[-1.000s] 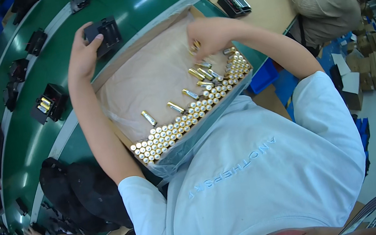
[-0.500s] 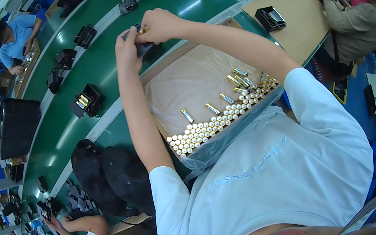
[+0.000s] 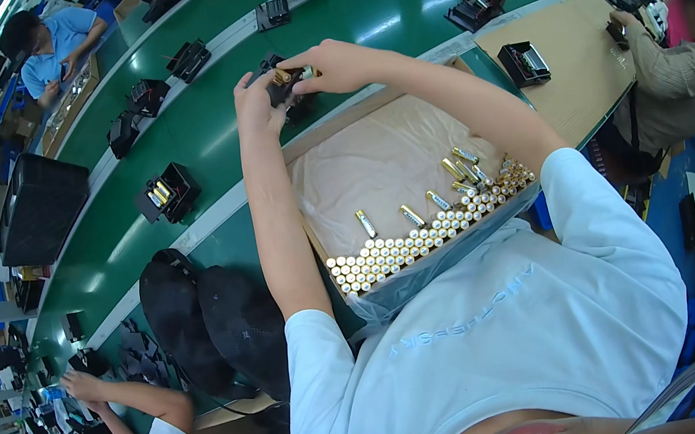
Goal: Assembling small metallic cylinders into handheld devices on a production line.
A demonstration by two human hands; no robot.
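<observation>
Head cam: L grip (image 3: 258,110) round blk case (image 3: 280,95), R grip (image 3: 346,65) round batts (image 3: 308,73), box (image 3: 362,142) w/ upright cells (image 3: 391,253).

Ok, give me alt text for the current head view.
A person's left hand and right hand meet at a black case, gold batteries showing between them, just beyond an open box of stacked batteries. More black cases line a green worktop; co-workers are nearby.

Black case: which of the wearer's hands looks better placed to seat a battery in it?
Probably the right hand: it reaches to the case where a gold battery shows, while the left hand holds the case.
</observation>
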